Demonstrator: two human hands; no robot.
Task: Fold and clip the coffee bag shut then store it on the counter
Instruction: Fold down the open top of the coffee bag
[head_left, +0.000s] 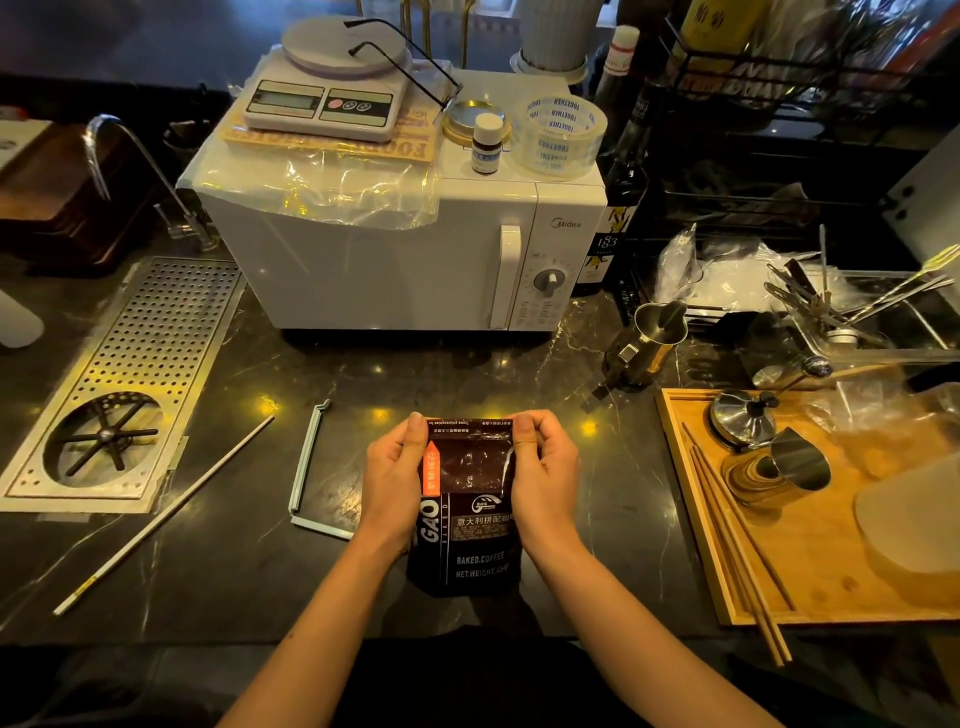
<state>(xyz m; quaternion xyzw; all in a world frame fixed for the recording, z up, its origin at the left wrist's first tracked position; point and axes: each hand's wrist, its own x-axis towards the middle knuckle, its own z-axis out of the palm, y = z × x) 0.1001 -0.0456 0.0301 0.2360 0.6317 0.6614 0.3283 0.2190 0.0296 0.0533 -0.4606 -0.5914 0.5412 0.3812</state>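
Observation:
A dark brown coffee bag (470, 525) with white lettering and an orange label lies flat on the black marble counter (311, 374), near its front edge. Its top end is folded over, showing upside-down print. My left hand (397, 480) pinches the folded top at its left corner. My right hand (543, 473) pinches the right corner. A pale green bag clip (307, 470), hinged wide open into an L, rests on the counter just left of my left hand.
Behind the bag stands a white microwave (410, 249) carrying a scale and tape roll. At the left are a perforated metal drain tray (124, 384) and a long white stick (166, 512). A wooden tray (810, 519) with jugs and chopsticks sits at the right, near a steel pitcher (647, 345).

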